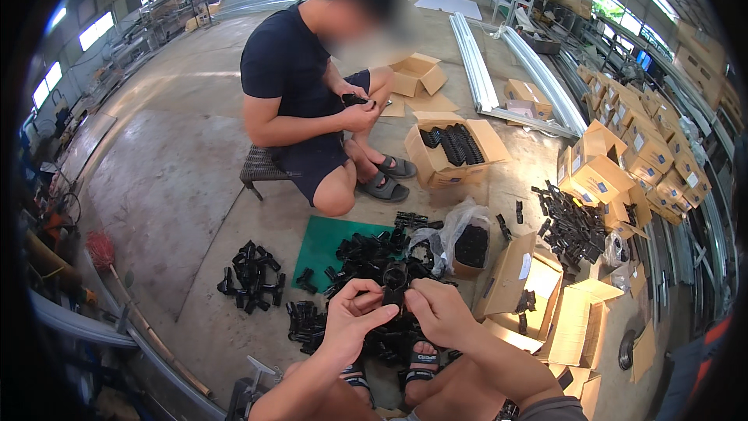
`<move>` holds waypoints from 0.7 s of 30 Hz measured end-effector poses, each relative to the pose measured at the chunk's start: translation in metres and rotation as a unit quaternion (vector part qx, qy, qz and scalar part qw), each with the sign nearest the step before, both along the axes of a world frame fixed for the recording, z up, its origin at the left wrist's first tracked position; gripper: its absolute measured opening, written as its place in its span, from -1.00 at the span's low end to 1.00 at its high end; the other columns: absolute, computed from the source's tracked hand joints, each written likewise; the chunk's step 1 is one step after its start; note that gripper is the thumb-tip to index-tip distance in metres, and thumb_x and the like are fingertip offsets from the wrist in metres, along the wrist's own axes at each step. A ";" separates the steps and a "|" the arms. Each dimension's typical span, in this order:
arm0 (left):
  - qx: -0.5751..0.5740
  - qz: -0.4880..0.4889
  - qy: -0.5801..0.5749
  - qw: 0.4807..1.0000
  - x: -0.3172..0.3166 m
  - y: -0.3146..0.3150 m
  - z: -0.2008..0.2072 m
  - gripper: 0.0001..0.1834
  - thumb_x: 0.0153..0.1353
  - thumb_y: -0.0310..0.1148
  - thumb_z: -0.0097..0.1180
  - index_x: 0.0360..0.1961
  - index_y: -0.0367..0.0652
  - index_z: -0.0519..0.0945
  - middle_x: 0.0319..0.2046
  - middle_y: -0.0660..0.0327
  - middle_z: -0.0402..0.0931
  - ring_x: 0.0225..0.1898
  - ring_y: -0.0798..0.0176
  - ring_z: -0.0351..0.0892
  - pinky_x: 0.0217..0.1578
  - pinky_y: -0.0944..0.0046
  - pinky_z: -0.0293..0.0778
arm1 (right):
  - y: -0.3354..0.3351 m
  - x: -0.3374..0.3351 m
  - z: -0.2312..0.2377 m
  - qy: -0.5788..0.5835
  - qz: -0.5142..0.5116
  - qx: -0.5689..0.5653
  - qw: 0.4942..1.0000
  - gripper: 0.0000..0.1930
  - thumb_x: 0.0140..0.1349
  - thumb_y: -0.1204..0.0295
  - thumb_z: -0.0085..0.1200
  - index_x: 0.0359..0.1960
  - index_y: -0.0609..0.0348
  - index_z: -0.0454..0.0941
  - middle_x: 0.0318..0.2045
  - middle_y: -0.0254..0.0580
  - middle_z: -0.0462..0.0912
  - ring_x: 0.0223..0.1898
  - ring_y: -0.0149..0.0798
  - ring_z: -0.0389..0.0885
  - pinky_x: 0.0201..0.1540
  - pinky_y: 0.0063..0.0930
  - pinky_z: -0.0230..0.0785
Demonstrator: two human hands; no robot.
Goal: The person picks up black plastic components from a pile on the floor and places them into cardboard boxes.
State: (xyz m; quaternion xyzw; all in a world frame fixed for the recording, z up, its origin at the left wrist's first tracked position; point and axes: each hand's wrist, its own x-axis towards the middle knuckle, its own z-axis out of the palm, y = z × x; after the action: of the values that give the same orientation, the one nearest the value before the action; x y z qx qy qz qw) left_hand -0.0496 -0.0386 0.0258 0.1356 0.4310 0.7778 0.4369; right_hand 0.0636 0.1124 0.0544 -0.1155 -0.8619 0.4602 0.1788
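In front of me, a black plastic clamp-like fitting (395, 281) with a ring-shaped opening is held between both hands. My left hand (354, 318) pinches it from the left with thumb and fingers. From the right, my right hand (442, 310) grips it with curled fingers, which partly hide it. Below and beyond my hands lies a heap of similar black fittings (362, 253), partly on a green sheet (315, 238). A smaller cluster of black fittings (253, 277) rests on the floor to the left.
Facing me, a person (284, 86) on a low stool (261, 168) handles another black part (354, 100). A carton (452, 175) of black parts stands beyond. Opened cartons (580, 327) and a loose black pile (573, 222) lie right. A broom (152, 327) lies left.
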 end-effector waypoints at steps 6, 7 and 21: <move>0.008 -0.003 0.001 1.000 0.000 0.000 -0.004 -0.62 0.10 -0.69 0.35 -0.10 -0.17 0.50 -0.14 0.18 0.67 -0.11 0.38 0.64 0.00 0.34 0.57 | 0.010 0.003 -0.010 -0.042 0.043 -0.066 0.996 -0.75 0.39 0.34 -0.03 -0.34 0.31 0.47 -0.43 0.13 0.51 -0.49 0.13 0.50 -0.42 -0.15 0.34; 0.009 -0.002 -0.002 1.000 0.001 0.000 -0.003 -0.62 0.10 -0.70 0.34 -0.10 -0.17 0.50 -0.14 0.18 0.67 -0.11 0.38 0.64 0.00 0.34 0.57 | 0.011 0.003 -0.010 -0.037 0.041 -0.054 0.997 -0.75 0.39 0.34 -0.02 -0.34 0.31 0.48 -0.43 0.12 0.53 -0.50 0.11 0.50 -0.42 -0.16 0.35; 0.009 0.009 -0.001 1.000 0.001 0.001 -0.003 -0.60 0.10 -0.68 0.35 -0.08 -0.16 0.48 -0.15 0.21 0.67 -0.09 0.39 0.62 0.00 0.35 0.55 | 0.003 0.004 -0.003 0.048 -0.032 -0.008 0.998 -0.83 0.28 0.41 0.19 -0.21 0.25 0.54 -0.45 -0.12 0.54 -0.43 -0.24 0.58 -0.34 -0.42 0.44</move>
State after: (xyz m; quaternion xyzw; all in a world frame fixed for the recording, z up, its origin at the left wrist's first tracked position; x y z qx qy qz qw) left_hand -0.0489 -0.0371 0.0223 0.1345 0.4248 0.7859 0.4288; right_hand 0.0675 0.1152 0.0512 -0.1222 -0.8443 0.4665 0.2334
